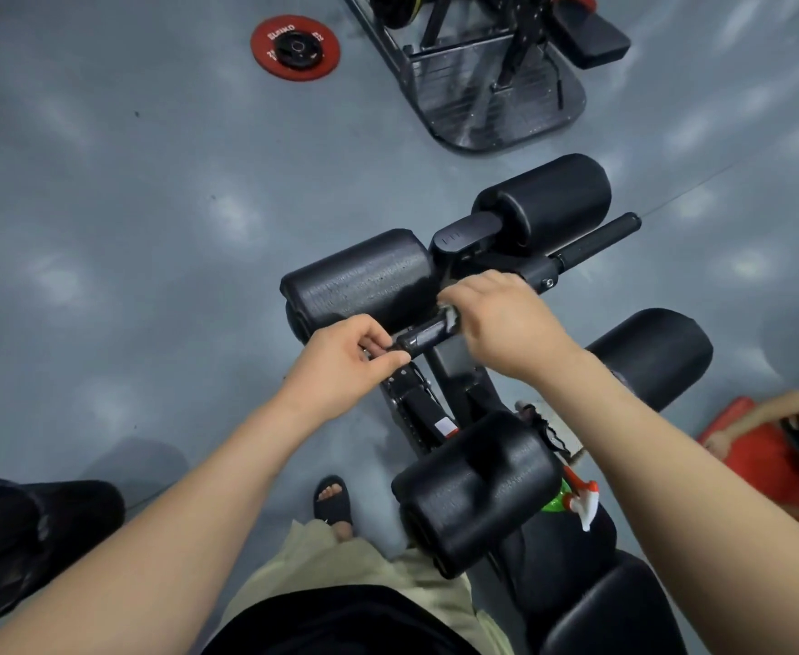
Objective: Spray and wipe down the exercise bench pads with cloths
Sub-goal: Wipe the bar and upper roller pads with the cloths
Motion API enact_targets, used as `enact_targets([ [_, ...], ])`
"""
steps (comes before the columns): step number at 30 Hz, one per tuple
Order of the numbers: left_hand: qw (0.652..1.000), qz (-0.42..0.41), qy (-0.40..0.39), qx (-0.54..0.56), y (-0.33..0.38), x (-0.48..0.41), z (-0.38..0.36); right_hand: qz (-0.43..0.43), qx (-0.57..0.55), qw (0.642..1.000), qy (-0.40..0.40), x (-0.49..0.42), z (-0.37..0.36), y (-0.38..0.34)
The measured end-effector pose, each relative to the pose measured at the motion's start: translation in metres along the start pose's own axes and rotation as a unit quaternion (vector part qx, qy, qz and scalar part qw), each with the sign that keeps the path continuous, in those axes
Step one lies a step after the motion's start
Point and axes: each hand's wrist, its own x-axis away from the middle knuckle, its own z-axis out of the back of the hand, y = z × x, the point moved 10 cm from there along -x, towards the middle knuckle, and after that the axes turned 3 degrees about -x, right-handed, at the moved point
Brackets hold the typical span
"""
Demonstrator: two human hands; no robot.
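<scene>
Both hands are on the short black handle bar point(428, 334) at the foot end of the bench point(615, 607), not on a pad. The left hand point(345, 359) pinches the near tip of the bar with its fingers point(390, 356) curled shut around it; the right hand point(506, 319) is closed over the far end, and a scrap of something pale shows under it, possibly a cloth, though I cannot tell for sure. Just beyond the fingers, the roller pad point(360, 278) shows streaks and droplets, so it looks sprayed or freshly wiped. The nearer pad point(478, 484), well back from the fingers toward the body, shows faint marks too. The spray bottle point(579, 501) lies against that pad's right side, in neither hand. The pads on the right point(653, 352) and far side point(549, 196) look dry, so much of the wiping probably remains.
</scene>
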Motion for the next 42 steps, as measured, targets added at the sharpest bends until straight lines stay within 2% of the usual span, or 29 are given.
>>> enact_targets([
  [3, 1.000, 0.010, 0.005, 0.001, -0.006, -0.005, 0.003, -0.017, -0.001, 0.999, 0.033, 0.002, 0.001, -0.007],
  [6, 0.999, 0.029, 0.014, -0.007, -0.014, -0.008, 0.006, 0.058, -0.057, 0.996, 0.037, 0.010, -0.011, -0.053],
  [9, 0.999, 0.031, 0.013, -0.016, -0.012, -0.010, 0.006, 0.094, -0.063, 0.993, 0.027, 0.013, -0.008, -0.049],
  [13, 0.999, 0.026, 0.006, -0.034, -0.007, -0.013, 0.007, -0.024, 0.001, 0.996, 0.081, 0.014, 0.011, 0.017],
  [15, 0.999, 0.027, 0.007, -0.035, -0.007, -0.013, 0.008, -0.049, -0.010, 0.992, 0.118, 0.020, 0.014, 0.018],
  [19, 0.999, 0.025, 0.004, -0.041, -0.004, -0.009, 0.008, 0.038, -0.118, 0.982, 0.143, 0.031, -0.007, -0.051],
  [21, 0.999, 0.005, -0.014, -0.051, 0.002, -0.007, 0.004, 0.066, -0.135, 0.978, 0.145, 0.037, -0.012, -0.064],
  [23, 0.998, -0.025, -0.031, -0.045, 0.012, -0.005, 0.001, 0.058, -0.131, 0.973, 0.183, 0.042, -0.006, -0.048],
  [26, 0.997, -0.054, -0.021, -0.042, 0.027, -0.007, 0.004, -0.046, -0.143, 0.957, 0.248, 0.055, 0.002, -0.004],
  [28, 0.997, -0.068, -0.002, -0.038, 0.039, -0.010, 0.007, -0.080, -0.168, 0.949, 0.254, 0.061, -0.003, 0.001],
  [32, 0.989, -0.131, -0.015, -0.063, 0.072, -0.013, -0.008, -0.015, -0.229, 0.945, 0.232, 0.069, -0.012, -0.026],
  [34, 0.983, -0.149, -0.046, -0.094, 0.082, -0.012, -0.022, -0.004, -0.271, 0.935, 0.227, 0.075, -0.015, -0.030],
  [37, 0.966, -0.190, -0.054, -0.168, 0.092, -0.009, -0.038, -0.095, -0.341, 0.905, 0.236, 0.079, -0.024, -0.006],
  [39, 0.954, -0.203, -0.038, -0.216, 0.096, -0.009, -0.046, -0.174, -0.396, 0.871, 0.233, 0.080, -0.035, 0.019],
  [42, 0.955, -0.164, -0.011, -0.247, 0.093, -0.013, -0.045, -0.248, -0.499, 0.807, 0.193, 0.077, -0.052, 0.033],
])
